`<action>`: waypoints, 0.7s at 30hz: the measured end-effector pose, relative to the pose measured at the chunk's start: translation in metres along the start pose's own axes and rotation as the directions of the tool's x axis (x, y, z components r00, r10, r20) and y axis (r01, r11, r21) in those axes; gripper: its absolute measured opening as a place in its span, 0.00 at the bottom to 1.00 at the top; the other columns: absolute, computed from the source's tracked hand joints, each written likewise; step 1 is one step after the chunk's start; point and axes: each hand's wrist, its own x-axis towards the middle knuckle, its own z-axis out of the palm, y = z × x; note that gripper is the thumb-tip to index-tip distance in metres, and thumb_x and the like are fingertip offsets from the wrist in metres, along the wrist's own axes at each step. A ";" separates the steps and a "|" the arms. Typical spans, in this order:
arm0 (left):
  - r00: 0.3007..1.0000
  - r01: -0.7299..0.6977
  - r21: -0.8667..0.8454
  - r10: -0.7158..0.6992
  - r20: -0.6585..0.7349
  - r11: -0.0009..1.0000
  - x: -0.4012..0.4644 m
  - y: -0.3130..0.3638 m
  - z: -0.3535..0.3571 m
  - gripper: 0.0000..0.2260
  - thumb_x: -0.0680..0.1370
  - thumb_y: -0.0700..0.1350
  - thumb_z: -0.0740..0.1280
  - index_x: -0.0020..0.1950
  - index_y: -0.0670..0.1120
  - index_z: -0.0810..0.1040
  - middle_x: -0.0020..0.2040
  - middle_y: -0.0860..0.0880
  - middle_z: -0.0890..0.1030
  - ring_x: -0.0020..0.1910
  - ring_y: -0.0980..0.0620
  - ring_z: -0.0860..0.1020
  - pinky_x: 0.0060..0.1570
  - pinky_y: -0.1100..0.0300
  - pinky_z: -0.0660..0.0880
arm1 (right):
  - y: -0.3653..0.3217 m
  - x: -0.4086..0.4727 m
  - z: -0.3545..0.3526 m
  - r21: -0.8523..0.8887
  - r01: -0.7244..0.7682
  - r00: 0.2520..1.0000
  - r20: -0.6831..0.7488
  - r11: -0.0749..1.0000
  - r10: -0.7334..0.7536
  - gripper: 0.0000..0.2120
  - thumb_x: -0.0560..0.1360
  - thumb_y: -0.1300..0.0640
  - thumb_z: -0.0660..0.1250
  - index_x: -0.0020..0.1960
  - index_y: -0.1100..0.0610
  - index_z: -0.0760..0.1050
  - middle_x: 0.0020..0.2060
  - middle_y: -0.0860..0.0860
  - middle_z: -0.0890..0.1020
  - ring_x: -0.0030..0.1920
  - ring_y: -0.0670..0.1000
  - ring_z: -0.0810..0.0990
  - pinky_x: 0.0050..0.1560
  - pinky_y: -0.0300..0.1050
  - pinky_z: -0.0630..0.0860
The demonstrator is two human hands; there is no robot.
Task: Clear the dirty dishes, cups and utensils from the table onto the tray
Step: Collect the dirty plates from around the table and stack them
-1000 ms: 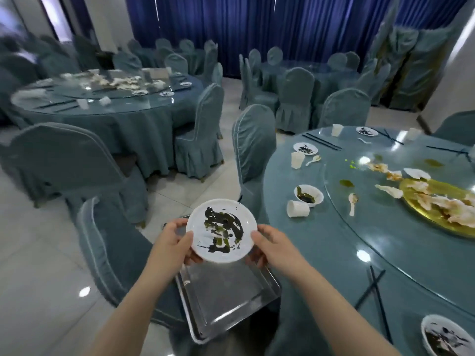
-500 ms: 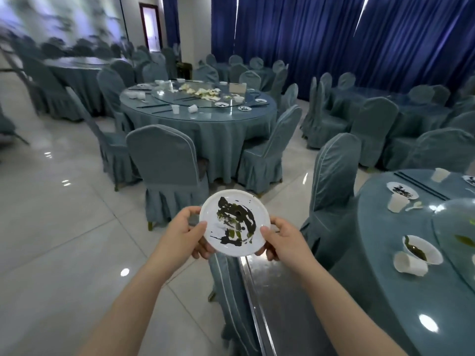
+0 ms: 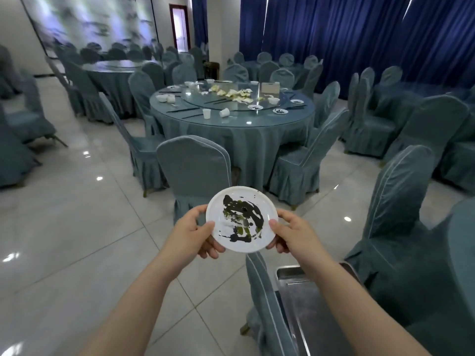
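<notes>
Two hands (image 3: 241,236), plate (image 3: 241,219) face-up, level

The room is moderately bright, with cool, bluish light. Small white glare spots dot the glossy floor (image 3: 77,227), and more glints sit on the glass top of the round table (image 3: 232,119). Thin bright slits show between the blue curtains (image 3: 359,39), and the far wall (image 3: 97,24) is washed out and hazy. Shadows are soft and faint. The plate (image 3: 242,219) and both forearms are fairly sharp; the distance is softer, and the left edge is smeared. Wide-angle distortion bends chairs (image 3: 401,201) and walls near the borders.
</notes>
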 end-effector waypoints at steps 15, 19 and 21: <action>0.999 0.015 -0.053 -0.017 -0.034 0.998 0.164 -0.013 -0.114 0.14 0.81 0.37 0.57 0.62 0.53 0.68 0.31 0.41 0.82 0.24 0.50 0.77 0.23 0.64 0.70 | -0.040 0.183 0.089 0.029 -0.016 1.000 -0.021 0.999 0.017 0.12 0.79 0.62 0.61 0.57 0.48 0.76 0.33 0.53 0.83 0.28 0.46 0.76 0.27 0.37 0.71; 0.999 -0.034 -0.035 0.036 0.037 0.999 0.223 -0.011 -0.141 0.13 0.81 0.40 0.58 0.59 0.58 0.68 0.32 0.41 0.83 0.25 0.50 0.78 0.25 0.61 0.71 | -0.053 0.226 0.103 0.053 -0.011 0.996 -0.091 0.999 0.016 0.12 0.79 0.63 0.61 0.56 0.48 0.75 0.32 0.53 0.83 0.27 0.45 0.77 0.26 0.37 0.70; 0.995 -0.060 -0.035 0.062 0.074 0.998 0.251 -0.009 -0.151 0.14 0.81 0.40 0.58 0.59 0.59 0.69 0.33 0.41 0.83 0.26 0.50 0.78 0.25 0.62 0.72 | -0.056 0.244 0.106 0.074 0.002 0.990 -0.138 0.997 0.008 0.12 0.79 0.63 0.61 0.55 0.47 0.76 0.31 0.52 0.83 0.26 0.45 0.77 0.26 0.37 0.70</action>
